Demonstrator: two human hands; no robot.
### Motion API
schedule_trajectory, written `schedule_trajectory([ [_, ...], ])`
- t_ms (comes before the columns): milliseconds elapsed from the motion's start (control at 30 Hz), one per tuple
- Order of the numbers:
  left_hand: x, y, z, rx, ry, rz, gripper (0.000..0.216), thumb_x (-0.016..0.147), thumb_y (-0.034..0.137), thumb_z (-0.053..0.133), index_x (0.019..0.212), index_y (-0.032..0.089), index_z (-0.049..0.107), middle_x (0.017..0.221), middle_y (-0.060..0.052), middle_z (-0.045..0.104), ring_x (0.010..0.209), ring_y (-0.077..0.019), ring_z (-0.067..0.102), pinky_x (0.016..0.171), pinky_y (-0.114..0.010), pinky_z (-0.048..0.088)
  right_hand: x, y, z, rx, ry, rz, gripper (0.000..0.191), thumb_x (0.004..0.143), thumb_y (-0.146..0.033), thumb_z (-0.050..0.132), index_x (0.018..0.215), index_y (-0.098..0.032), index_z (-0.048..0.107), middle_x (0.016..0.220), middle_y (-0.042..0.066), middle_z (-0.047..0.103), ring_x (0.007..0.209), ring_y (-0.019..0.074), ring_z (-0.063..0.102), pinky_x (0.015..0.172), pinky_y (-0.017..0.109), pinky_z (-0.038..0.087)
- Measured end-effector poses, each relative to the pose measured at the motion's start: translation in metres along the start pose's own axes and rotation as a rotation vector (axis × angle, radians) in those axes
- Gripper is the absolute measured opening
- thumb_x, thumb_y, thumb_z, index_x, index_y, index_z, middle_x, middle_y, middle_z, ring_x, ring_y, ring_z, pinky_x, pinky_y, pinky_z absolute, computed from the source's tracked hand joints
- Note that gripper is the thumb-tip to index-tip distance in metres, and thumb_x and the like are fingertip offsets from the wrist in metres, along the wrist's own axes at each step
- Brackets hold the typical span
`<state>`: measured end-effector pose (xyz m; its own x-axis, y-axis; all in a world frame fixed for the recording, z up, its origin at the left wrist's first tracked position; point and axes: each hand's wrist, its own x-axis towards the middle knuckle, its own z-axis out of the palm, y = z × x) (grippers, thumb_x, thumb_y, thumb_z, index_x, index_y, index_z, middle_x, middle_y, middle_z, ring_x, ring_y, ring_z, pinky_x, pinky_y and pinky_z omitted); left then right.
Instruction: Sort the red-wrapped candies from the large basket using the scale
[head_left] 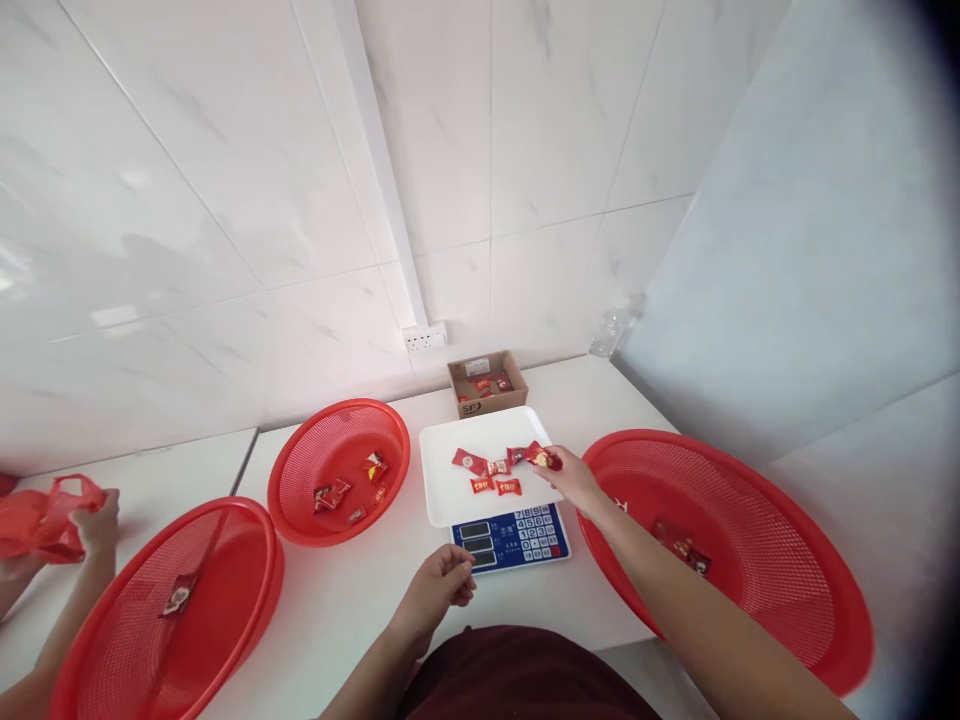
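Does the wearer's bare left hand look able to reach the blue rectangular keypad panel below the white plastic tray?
Probably yes: the left hand appears beside the blue keypad panel's lower left corner, with nothing visible blocking the way.

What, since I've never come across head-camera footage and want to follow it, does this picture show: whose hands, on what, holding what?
There is no machine working here, only bare hands. The one picture comes from a camera on a person's head, looking forward and down, so the wearer's arms enter from below.

The right hand holds a shiny red wrapped packet above a white plastic tray. More packets lie on the tray, which sits on a blue-and-white electronic scale. The left hand is loosely curled at the scale's near side; nothing shows in it.

Around them on a white table are three round red plastic baskets and a small brown cardboard box.

At far left, another person's hand holds a red plastic bag.
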<state>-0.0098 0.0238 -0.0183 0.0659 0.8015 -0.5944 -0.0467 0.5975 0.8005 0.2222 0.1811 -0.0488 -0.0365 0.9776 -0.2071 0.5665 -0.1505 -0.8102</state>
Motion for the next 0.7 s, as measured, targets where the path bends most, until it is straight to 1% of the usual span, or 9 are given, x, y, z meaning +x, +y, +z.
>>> schedule_trajectory([
  [67,-0.003,-0.001,-0.004,0.0,0.019,-0.002,0.035,0.066,0.044,0.062,0.084,0.016,0.054,0.063,0.002,0.057,0.057,-0.0088,0.05,0.059,-0.024,0.038,0.014,-0.008,0.015,-0.018,-0.031,-0.032,0.038,0.073,-0.033,0.056,0.108,-0.019,0.056,0.096,0.005,0.068,0.073,0.0169,0.064,0.064,0.027,0.05],
  [133,-0.005,-0.004,-0.009,-0.006,0.043,-0.002,0.035,0.066,0.044,0.062,0.085,0.016,0.054,0.063,0.001,0.057,0.057,-0.0087,0.05,0.059,-0.024,0.038,0.025,-0.012,0.025,-0.051,-0.046,-0.067,0.043,0.075,-0.03,0.053,0.117,-0.019,0.053,0.107,0.006,0.065,0.079,0.0161,0.064,0.073,0.028,0.049],
  [200,-0.007,-0.008,-0.014,-0.019,0.062,-0.004,0.035,0.066,0.044,0.062,0.085,0.016,0.054,0.063,0.002,0.056,0.057,-0.0086,0.05,0.059,-0.024,0.038,0.031,-0.012,0.029,-0.108,-0.035,-0.096,0.046,0.076,-0.026,0.052,0.122,-0.019,0.05,0.12,0.009,0.059,0.096,0.0187,0.061,0.086,0.03,0.045],
  [267,-0.008,-0.013,-0.017,-0.03,0.078,-0.008,0.036,0.065,0.044,0.062,0.085,0.016,0.054,0.063,0.002,0.056,0.057,-0.0087,0.05,0.059,-0.024,0.038,0.034,-0.009,0.029,-0.171,-0.016,-0.123,0.047,0.076,-0.021,0.052,0.123,-0.018,0.051,0.129,0.01,0.052,0.115,0.0223,0.05,0.098,0.034,0.036],
  [333,-0.008,-0.016,-0.018,-0.031,0.085,-0.016,0.036,0.065,0.044,0.063,0.085,0.016,0.054,0.063,0.001,0.056,0.057,-0.009,0.05,0.06,-0.024,0.038,0.034,-0.005,0.029,-0.221,-0.016,-0.145,0.046,0.075,-0.017,0.051,0.121,-0.017,0.053,0.131,0.01,0.05,0.123,0.0238,0.041,0.104,0.036,0.028],
  [400,-0.008,-0.017,-0.017,-0.028,0.081,-0.016,0.035,0.066,0.044,0.062,0.085,0.016,0.054,0.063,0.001,0.056,0.057,-0.0089,0.05,0.059,-0.024,0.038,0.032,-0.003,0.031,-0.252,-0.046,-0.154,0.043,0.075,-0.015,0.051,0.118,-0.015,0.056,0.128,0.011,0.053,0.121,0.0239,0.043,0.103,0.036,0.03],
  [500,-0.007,-0.015,-0.014,-0.028,0.07,-0.001,0.032,0.067,0.042,0.061,0.083,0.016,0.054,0.062,0.002,0.056,0.055,-0.0083,0.05,0.058,-0.024,0.038,0.027,-0.003,0.036,-0.263,-0.094,-0.146,0.039,0.075,-0.016,0.05,0.114,-0.015,0.058,0.119,0.011,0.06,0.11,0.0218,0.054,0.095,0.032,0.039],
  [567,-0.006,-0.011,-0.012,-0.028,0.063,0.003,0.032,0.067,0.042,0.061,0.083,0.016,0.054,0.062,0.002,0.056,0.055,-0.0083,0.049,0.059,-0.024,0.038,0.02,-0.006,0.035,-0.252,-0.093,-0.133,0.04,0.077,-0.018,0.049,0.115,-0.016,0.057,0.118,0.009,0.061,0.105,0.02,0.057,0.091,0.03,0.042],
  [700,-0.008,-0.005,-0.013,-0.024,0.062,0.002,0.032,0.067,0.041,0.061,0.085,0.015,0.054,0.063,0.001,0.056,0.057,-0.0088,0.05,0.06,-0.024,0.038,-0.003,-0.008,0.014,-0.213,-0.024,-0.102,0.041,0.081,-0.025,0.042,0.12,-0.015,0.053,0.121,0.01,0.058,0.103,0.0194,0.058,0.088,0.03,0.044],
])
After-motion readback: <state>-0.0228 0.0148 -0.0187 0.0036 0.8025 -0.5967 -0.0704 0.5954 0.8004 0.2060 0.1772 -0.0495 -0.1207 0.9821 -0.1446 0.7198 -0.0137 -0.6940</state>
